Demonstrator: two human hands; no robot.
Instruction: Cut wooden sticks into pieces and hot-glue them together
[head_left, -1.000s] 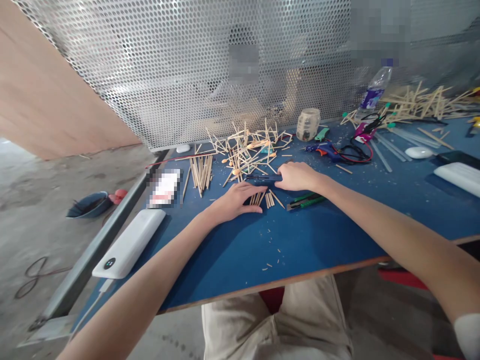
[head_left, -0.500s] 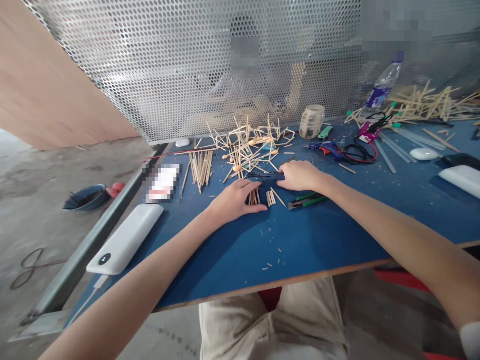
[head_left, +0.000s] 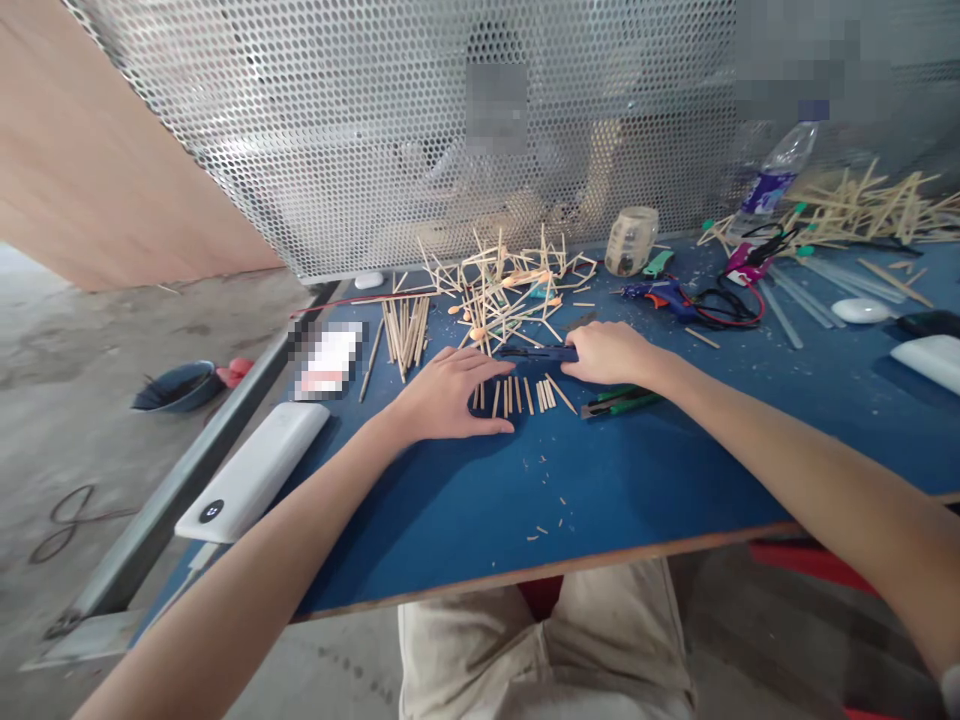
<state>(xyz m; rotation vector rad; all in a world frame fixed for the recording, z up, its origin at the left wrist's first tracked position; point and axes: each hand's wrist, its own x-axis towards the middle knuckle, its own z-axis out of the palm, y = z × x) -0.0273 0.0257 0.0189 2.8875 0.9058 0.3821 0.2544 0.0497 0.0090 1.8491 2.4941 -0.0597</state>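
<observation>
My left hand [head_left: 442, 395] lies flat on the blue table [head_left: 637, 480], fingers stretched toward a row of short cut wooden sticks [head_left: 525, 394]. My right hand [head_left: 611, 353] rests just right of them, fingers curled on a dark blue tool [head_left: 536, 353] that lies across the far ends of the sticks. A green-handled utility knife [head_left: 622, 402] lies right below my right hand. Behind the tool stands a tangled structure of glued sticks [head_left: 506, 285], and a bundle of long sticks [head_left: 405, 330] lies to its left.
A white power bank [head_left: 255, 470] sits at the table's left edge, a blurred card [head_left: 326, 360] beyond it. A blue glue gun [head_left: 664, 295], a jar [head_left: 631, 240], scissors, a bottle [head_left: 776, 180] and more stick piles [head_left: 862, 210] lie at the back right. A perforated metal screen [head_left: 375, 130] closes the far side.
My left hand has slid left and spread the short sticks apart into a row. My right hand has stayed on the dark blue tool.
</observation>
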